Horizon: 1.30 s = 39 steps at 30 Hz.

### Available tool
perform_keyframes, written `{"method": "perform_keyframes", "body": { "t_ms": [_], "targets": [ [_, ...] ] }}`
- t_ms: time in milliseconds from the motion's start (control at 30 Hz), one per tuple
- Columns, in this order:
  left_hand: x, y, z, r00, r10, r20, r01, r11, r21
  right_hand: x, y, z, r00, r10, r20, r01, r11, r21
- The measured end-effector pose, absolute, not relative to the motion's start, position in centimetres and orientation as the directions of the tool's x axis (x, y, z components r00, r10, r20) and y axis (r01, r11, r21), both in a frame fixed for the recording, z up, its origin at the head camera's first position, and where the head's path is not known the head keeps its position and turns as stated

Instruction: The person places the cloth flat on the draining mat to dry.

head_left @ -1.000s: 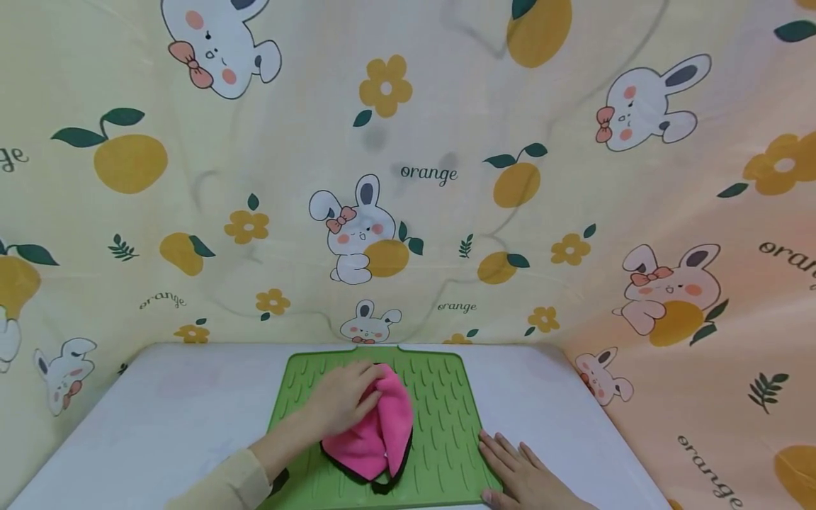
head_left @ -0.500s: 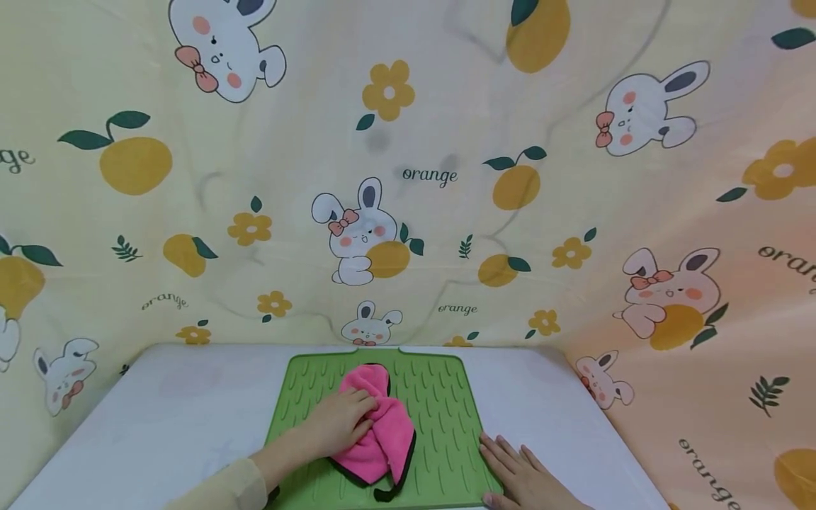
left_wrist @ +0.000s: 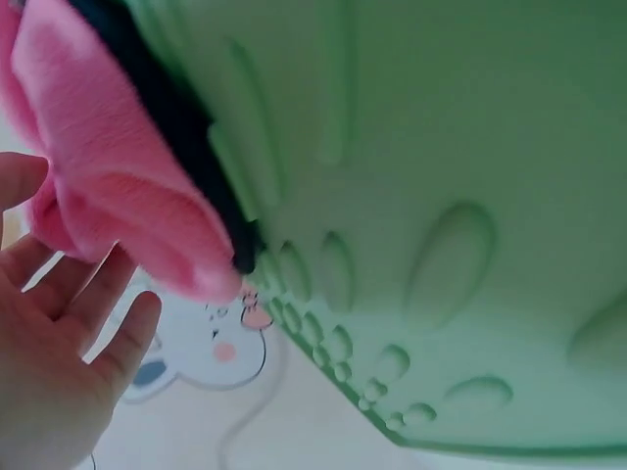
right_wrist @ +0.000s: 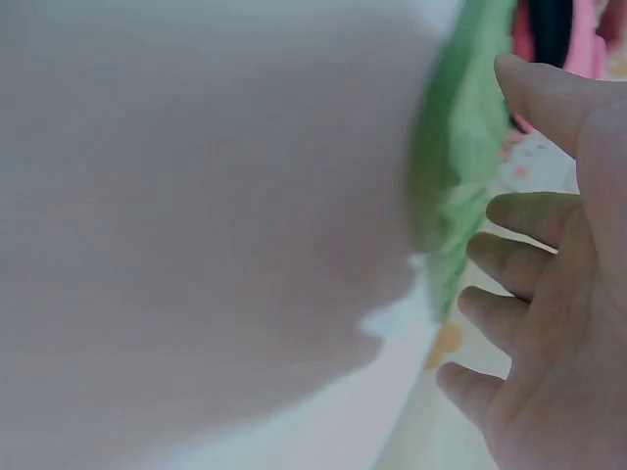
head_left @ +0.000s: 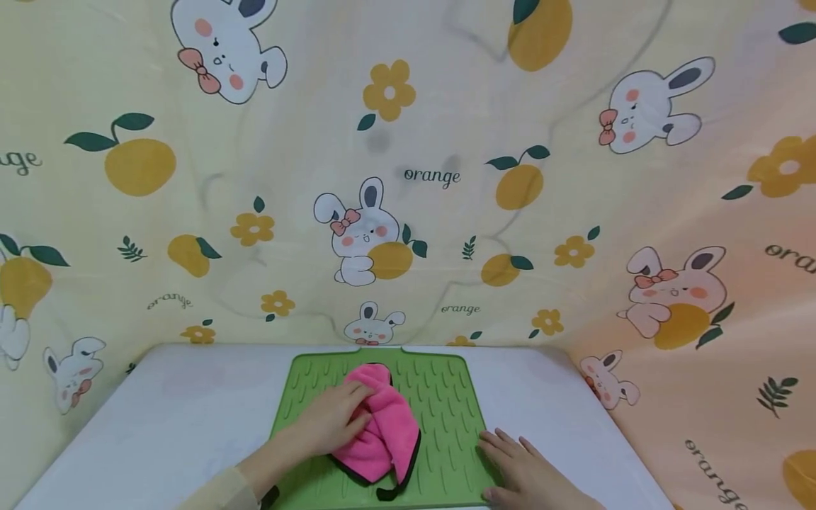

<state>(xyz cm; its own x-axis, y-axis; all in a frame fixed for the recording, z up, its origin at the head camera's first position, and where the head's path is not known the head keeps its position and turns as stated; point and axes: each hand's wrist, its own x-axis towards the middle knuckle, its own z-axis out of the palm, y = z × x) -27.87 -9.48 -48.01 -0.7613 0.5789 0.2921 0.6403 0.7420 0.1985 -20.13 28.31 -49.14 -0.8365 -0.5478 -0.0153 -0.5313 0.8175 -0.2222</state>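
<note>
A crumpled pink cloth [head_left: 389, 432] with black edging and a small black loop lies on a green mat [head_left: 443, 425] with raised ridges. My left hand [head_left: 334, 418] grips the cloth's left side, its thumb and first fingers at a bunched fold. In the left wrist view the fleecy cloth [left_wrist: 118, 166] bulges beside that hand [left_wrist: 59, 362], whose little finger stands off it. At the mat's lower right edge is my right hand [head_left: 529, 471], fingers extended and holding nothing. The right wrist view shows that hand [right_wrist: 558, 294] with spread fingers near the mat's edge.
Beneath the mat is a white tabletop [head_left: 191, 411]. Behind and along the sides hangs a curtain [head_left: 287, 177] printed with rabbits and oranges. A dark item [head_left: 270, 497] shows by my left wrist.
My left hand has come down and a little left on the cloth. The cloth's far end now lies spread beyond that hand, its folds rearranged. My right hand has hardly moved.
</note>
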Motion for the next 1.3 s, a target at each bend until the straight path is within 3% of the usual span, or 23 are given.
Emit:
{"method": "perform_keyframes", "body": {
  "t_ms": [200, 433, 533, 800, 1300],
  "targets": [
    [-26.6, -10.3, -46.5, -0.776, 0.504, 0.378, 0.618, 0.726, 0.3, -19.9, 24.8, -47.3, -0.843, -0.5, 0.198, -0.537, 0.78, -0.321],
    [-24.9, -10.6, -47.2, -0.786, 0.484, 0.385, 0.609, 0.716, 0.341, -20.1, 19.7, -47.8, -0.784, -0.495, 0.376, -0.618, 0.684, -0.388],
    [-24.2, -10.4, -47.7, -0.77, 0.548, 0.327, 0.638, 0.663, 0.392, -20.6, 18.3, -48.1, -0.781, -0.512, 0.358, -0.624, 0.654, -0.427],
    [-23.7, -10.2, -48.2, -0.756, 0.623, 0.198, 0.635, 0.629, 0.449, -22.0, 16.1, -48.1, -0.851, -0.501, 0.159, -0.505, 0.693, -0.515],
    [-23.0, -9.6, -48.2, -0.794, 0.599, 0.108, 0.572, 0.673, 0.469, -22.9, 14.7, -48.7, -0.842, -0.534, 0.08, -0.467, 0.645, -0.605]
  ]
}}
